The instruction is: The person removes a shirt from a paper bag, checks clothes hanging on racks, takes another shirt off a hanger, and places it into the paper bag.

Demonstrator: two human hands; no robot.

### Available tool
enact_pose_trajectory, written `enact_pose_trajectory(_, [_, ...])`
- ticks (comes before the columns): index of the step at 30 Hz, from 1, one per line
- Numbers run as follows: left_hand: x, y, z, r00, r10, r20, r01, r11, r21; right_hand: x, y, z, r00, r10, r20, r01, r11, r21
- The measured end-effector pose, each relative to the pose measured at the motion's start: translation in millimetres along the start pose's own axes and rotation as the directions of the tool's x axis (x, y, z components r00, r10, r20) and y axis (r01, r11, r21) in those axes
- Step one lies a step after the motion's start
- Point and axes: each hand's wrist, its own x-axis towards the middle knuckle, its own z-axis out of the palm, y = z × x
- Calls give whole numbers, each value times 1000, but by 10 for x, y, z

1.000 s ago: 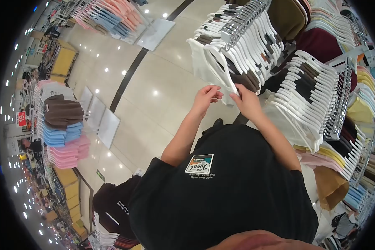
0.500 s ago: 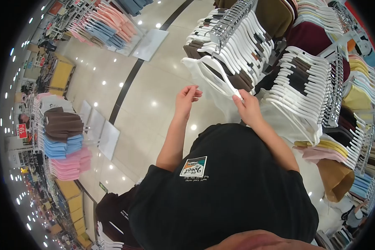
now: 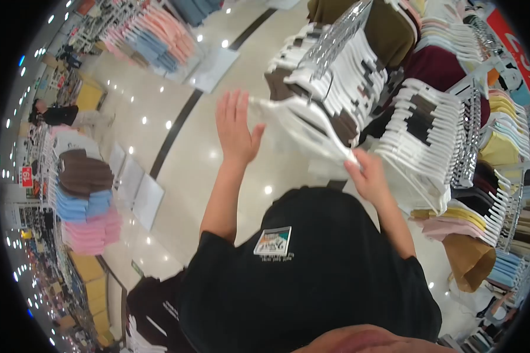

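Observation:
A white hanger (image 3: 317, 113) with a thin whitish garment (image 3: 297, 132) on it hangs at the front end of a metal rail packed with white hangers (image 3: 350, 70) and brown, black and white clothes. My right hand (image 3: 366, 172) is closed on the near end of this hanger. Beside the hanger's far end, my left hand (image 3: 235, 126) is raised and flat, fingers stretched out, holding nothing. The garment is blurred, so its shape is hard to make out.
A second rail of white hangers (image 3: 424, 135) stands to the right, with yellow, pink and brown clothes below. Racks of folded-over shirts (image 3: 85, 176) stand at left. Pale floor plates (image 3: 147, 200) lie near them. A person (image 3: 65, 115) is at the far left.
My left hand has moved left and forward, its fingers opening out flat. My right hand, still on the hanger, has shifted right. A person has come into view at the left.

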Motion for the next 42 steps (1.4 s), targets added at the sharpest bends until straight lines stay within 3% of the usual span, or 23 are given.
enact_pose_trajectory(1, [74, 22, 9, 999, 32, -31, -32, 999, -4, 4, -27, -55, 1000, -11, 17, 11, 1000, 1])
enact_pose_trajectory(3, [81, 116, 51, 988, 128, 90, -126, 992, -27, -24, -71, -146, 997, -56, 43, 56, 998, 7])
enact_pose_trajectory(5, [51, 181, 136, 991, 71, 114, -46, 977, -209, -29, -92, -195, 996, -88, 23, 88, 996, -7])
enact_pose_trajectory(7, [87, 237, 209, 996, 59, 73, -37, 962, -271, -67, -119, -236, 997, -74, 25, 75, 997, -28])
enact_pose_trajectory(13, [170, 468, 229, 975, -50, 216, 111, 952, -284, -77, -56, -278, 1000, -8, -3, 8, 1000, 27])
enact_pose_trajectory(17, [338, 591, 218, 986, 7, 165, 49, 941, -335, -84, -54, -307, 996, 51, -68, -49, 999, 21])
enact_pose_trajectory(19, [431, 637, 186, 986, -8, 166, 68, 930, -360, -73, 46, -272, 972, -105, -210, 101, 994, -29])
enact_pose_trajectory(24, [610, 682, 163, 984, 5, 177, 68, 912, -405, -99, 175, -315, 946, -33, -321, 22, 999, -36])
enact_pose_trajectory(27, [694, 721, 146, 979, 8, 204, 80, 905, -418, -125, 280, -271, 836, -54, -546, 38, 998, -41])
enact_pose_trajectory(28, [732, 722, 147, 980, 4, 199, 81, 904, -420, -140, 295, -296, 832, -35, -554, 27, 999, -22])
enact_pose_trajectory(30, [787, 660, 171, 977, 19, 214, 71, 911, -406, -187, 292, -417, 783, 57, -619, -150, 984, -99])
enact_pose_trajectory(32, [804, 547, 245, 964, -124, 236, 204, 913, -353, -211, 246, -525, 739, 107, -665, -207, 976, -73])
enact_pose_trajectory(33, [829, 524, 249, 962, -113, 250, 198, 915, -351, -222, 226, -567, 705, 138, -696, -254, 965, -67])
enact_pose_trajectory(36, [878, 546, 283, 922, -192, 336, 331, 842, -426, -215, 171, -577, 685, 114, -720, -182, 983, -17])
enact_pose_trajectory(38, [936, 666, 302, 950, -219, 224, 311, 748, -586, -237, 207, -523, 691, 139, -710, -189, 982, 8])
enact_pose_trajectory(41, [987, 796, 304, 954, -254, 158, 290, 646, -706, -293, 288, -431, 740, 246, -626, -228, 967, 112])
enact_pose_trajectory(42, [968, 795, 267, 952, -261, 161, 297, 651, -699, -314, 300, -408, 838, 217, -500, -175, 976, 130])
